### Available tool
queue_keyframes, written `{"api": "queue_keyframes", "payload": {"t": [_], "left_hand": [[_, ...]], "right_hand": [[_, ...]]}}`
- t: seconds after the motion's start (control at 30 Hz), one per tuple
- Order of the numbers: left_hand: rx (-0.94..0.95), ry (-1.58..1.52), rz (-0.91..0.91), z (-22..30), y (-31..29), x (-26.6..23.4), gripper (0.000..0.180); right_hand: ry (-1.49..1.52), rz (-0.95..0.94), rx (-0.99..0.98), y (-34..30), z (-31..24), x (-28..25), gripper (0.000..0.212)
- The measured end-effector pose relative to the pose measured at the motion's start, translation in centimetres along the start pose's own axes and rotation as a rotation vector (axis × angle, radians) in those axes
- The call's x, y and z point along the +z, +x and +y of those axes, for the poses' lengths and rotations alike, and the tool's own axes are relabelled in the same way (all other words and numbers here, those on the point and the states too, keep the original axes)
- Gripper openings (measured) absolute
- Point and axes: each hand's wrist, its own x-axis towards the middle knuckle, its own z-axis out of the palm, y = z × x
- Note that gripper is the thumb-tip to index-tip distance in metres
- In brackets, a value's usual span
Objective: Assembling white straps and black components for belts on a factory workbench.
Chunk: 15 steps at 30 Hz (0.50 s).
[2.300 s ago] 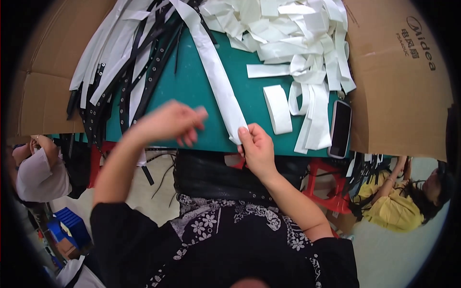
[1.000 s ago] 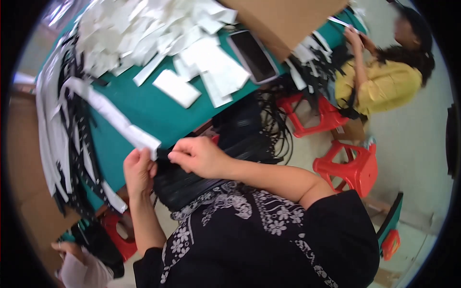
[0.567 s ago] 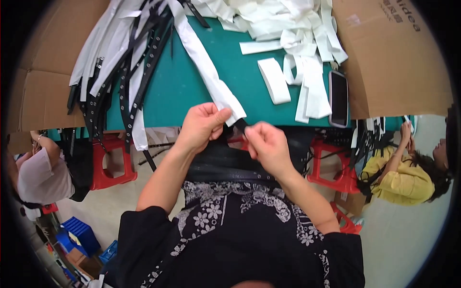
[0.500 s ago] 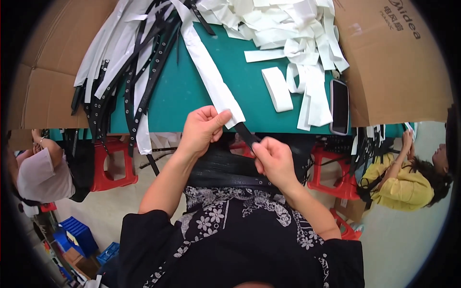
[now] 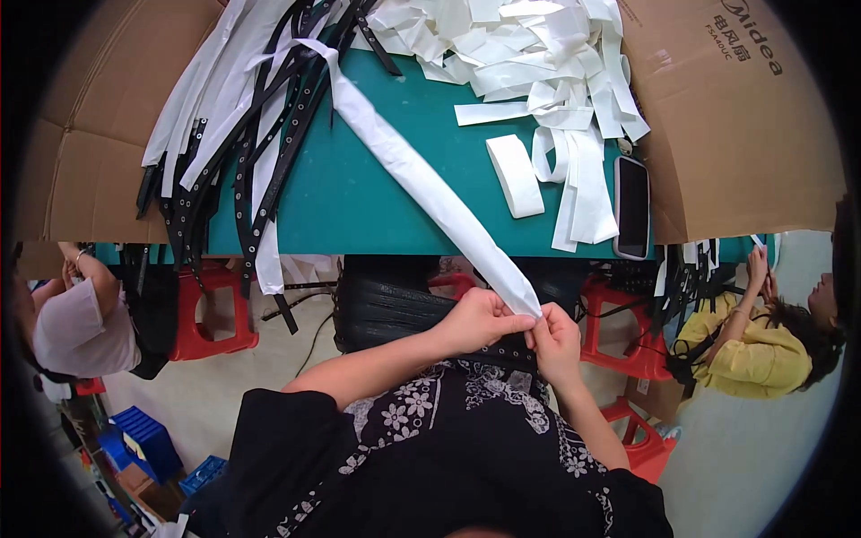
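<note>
A black belt in a long white sleeve (image 5: 430,193) slants from the belt pile down past the table's front edge to my lap. Both hands pinch its lower end. My left hand (image 5: 484,321) grips the sleeve there, thumb pointing right. Close beside it, my right hand (image 5: 558,344) has its fingers closed on the same tip. The black end of the belt is hidden by my fingers and the sleeve. More black belts with metal eyelets (image 5: 291,134), some in white sleeves, hang over the table's edge at left.
The green table (image 5: 386,215) bears a heap of white strips (image 5: 529,54), a folded white band (image 5: 515,177) and a phone (image 5: 632,208). Cardboard (image 5: 735,134) flanks both sides. Red stools (image 5: 206,314) and two people, in a pale top (image 5: 85,327) and yellow top (image 5: 753,345), are beyond.
Both hands have moved down and right, closer together, drawing the sleeved belt toward me. The black end that stuck out between them no longer shows.
</note>
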Motion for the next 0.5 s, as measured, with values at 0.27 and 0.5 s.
{"api": "queue_keyframes", "payload": {"t": [0.27, 0.5], "left_hand": [[-0.085, -0.128, -0.091, 0.3, 0.6, 1.3, 0.015], [0.096, -0.173, -0.192, 0.0, 1.2, 2.6, 0.017]], "right_hand": [[0.157, -0.063, -0.045, 0.3, 0.6, -0.2, 0.046], [0.282, -0.048, -0.027, -0.3, 0.5, -1.2, 0.043]]}}
